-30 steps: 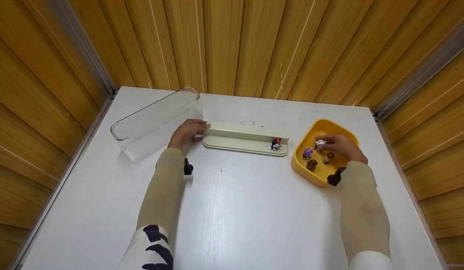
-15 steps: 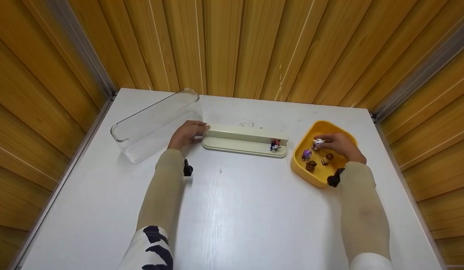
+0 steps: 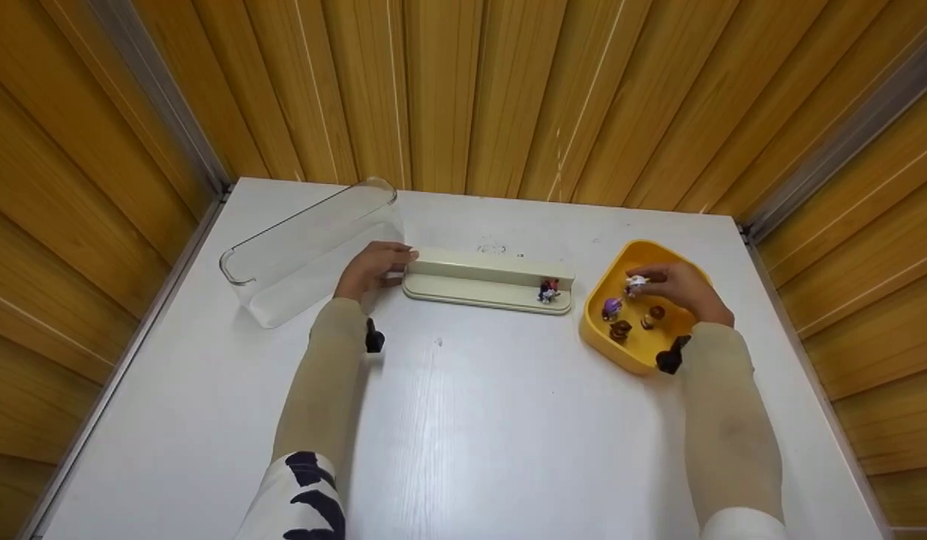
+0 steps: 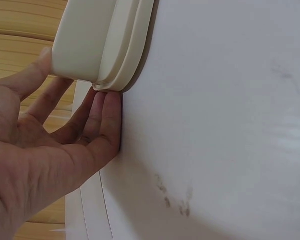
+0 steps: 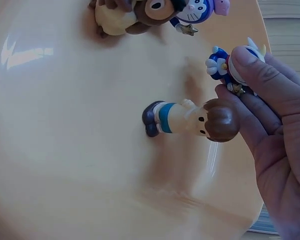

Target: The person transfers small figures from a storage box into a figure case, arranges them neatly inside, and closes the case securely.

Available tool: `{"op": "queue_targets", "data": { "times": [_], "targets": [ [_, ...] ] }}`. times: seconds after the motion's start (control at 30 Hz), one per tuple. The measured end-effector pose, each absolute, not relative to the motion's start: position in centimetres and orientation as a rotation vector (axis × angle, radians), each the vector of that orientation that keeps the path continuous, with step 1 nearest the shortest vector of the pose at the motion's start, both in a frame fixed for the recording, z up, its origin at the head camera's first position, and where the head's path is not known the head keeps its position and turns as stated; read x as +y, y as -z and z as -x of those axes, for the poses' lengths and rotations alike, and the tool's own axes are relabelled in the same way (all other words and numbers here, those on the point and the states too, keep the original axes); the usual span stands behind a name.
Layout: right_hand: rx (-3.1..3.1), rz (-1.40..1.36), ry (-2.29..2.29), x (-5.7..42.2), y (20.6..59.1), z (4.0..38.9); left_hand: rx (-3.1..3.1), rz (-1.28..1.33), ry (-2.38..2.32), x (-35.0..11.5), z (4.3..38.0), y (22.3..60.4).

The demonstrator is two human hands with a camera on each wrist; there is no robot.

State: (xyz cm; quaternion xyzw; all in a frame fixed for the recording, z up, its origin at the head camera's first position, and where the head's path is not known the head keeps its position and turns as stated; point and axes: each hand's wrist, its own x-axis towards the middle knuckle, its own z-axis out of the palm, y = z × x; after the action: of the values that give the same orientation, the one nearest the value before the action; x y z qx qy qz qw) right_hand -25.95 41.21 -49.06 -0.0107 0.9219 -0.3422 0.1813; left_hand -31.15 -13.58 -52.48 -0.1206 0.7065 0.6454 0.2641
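My left hand (image 3: pixel 373 264) grips the left end of a long cream display base (image 3: pixel 471 289), thumb at its raised back step and fingertips (image 4: pixel 109 100) at the lower edge. At the base's right end stands a small figurine (image 3: pixel 548 291) in dark, red and white. Over the yellow bin (image 3: pixel 598 341), my right hand (image 3: pixel 677 289) pinches a blue-and-white cat figurine (image 5: pixel 222 65) between thumb and fingers. Inside the bin are a brown-haired figurine (image 5: pixel 190 120), a brown-and-cream animal figurine (image 5: pixel 124 17) and a purple-hatted cat figurine (image 5: pixel 197 11).
A long clear cover (image 3: pixel 313 247) stands at an angle on the back left of the white table (image 3: pixel 463 420), close to my left hand. Wooden slat walls (image 3: pixel 441 90) enclose the table's back and sides. Dark marks (image 3: pixel 493 248) show behind the base.
My right hand keeps its pinch on the cat figurine with hardly any shift. The left hand and the base stay in place; the head view has moved very slightly.
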Motion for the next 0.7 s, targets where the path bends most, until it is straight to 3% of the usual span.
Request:
{"op": "queue_targets", "data": {
  "times": [0.7],
  "targets": [
    [2.624, -0.001, 0.982, 41.2, 47.6, 25.1, 1.924, 0.351, -1.727, -13.6, 31.4, 52.9]
  ]
}}
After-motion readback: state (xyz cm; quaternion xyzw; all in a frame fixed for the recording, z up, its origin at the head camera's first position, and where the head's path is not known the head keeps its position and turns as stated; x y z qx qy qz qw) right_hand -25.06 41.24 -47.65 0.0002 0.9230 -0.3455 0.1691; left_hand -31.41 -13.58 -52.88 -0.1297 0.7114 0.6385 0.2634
